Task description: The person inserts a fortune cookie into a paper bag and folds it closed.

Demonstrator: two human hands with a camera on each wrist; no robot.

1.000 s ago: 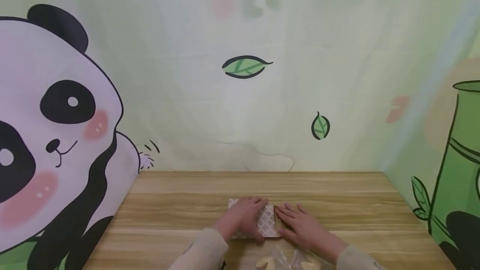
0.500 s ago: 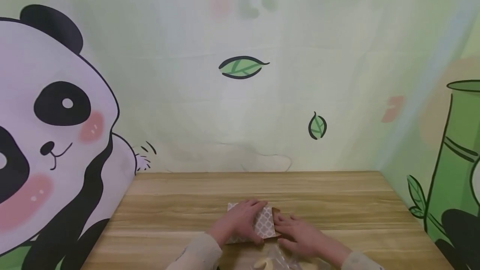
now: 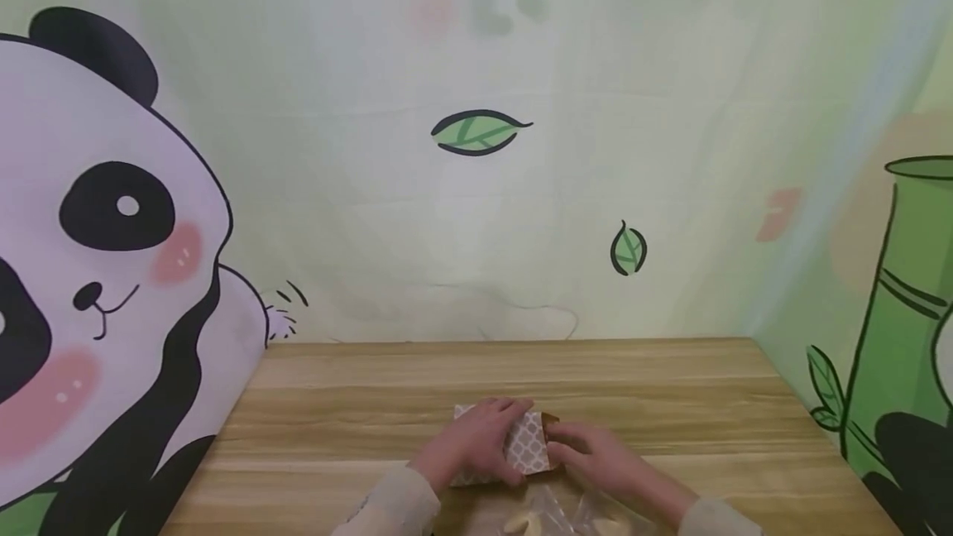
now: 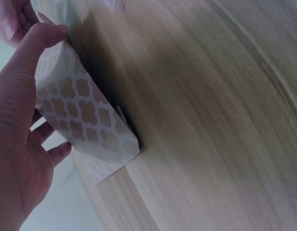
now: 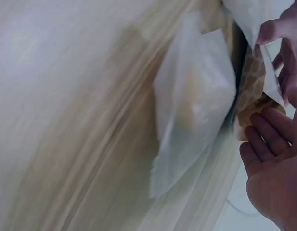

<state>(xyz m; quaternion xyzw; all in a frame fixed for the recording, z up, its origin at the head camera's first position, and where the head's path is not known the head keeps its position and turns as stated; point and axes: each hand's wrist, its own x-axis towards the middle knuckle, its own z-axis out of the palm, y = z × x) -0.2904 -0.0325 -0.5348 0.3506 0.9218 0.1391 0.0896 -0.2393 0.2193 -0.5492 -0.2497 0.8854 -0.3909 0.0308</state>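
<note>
A small patterned cardboard box [image 3: 529, 443], with a white lattice on greyish beige, lies on the wooden table. My left hand [image 3: 476, 441] grips it from above, thumb on the near side and fingers over the far side. At the box's right end, which stands open and shows its brown inside [image 5: 258, 107], is my right hand [image 3: 606, 463]. Its fingers are fairly straight and reach right to the brown edge, as the right wrist view shows. In front of the box lie clear plastic packets [image 5: 196, 96] with pale yellow pieces like fortune cookies in them.
The wooden table [image 3: 335, 404] ends at the back against a pale green cloth [image 3: 372, 189] printed with leaves. Printed side panels with a panda [image 3: 186, 288] and bamboo [image 3: 904, 337] flank it.
The box's right end has opened wider, its brown flap now standing out. My right hand has gone from lying flat against that end to having its fingertips at the opening. The left hand keeps its grip.
</note>
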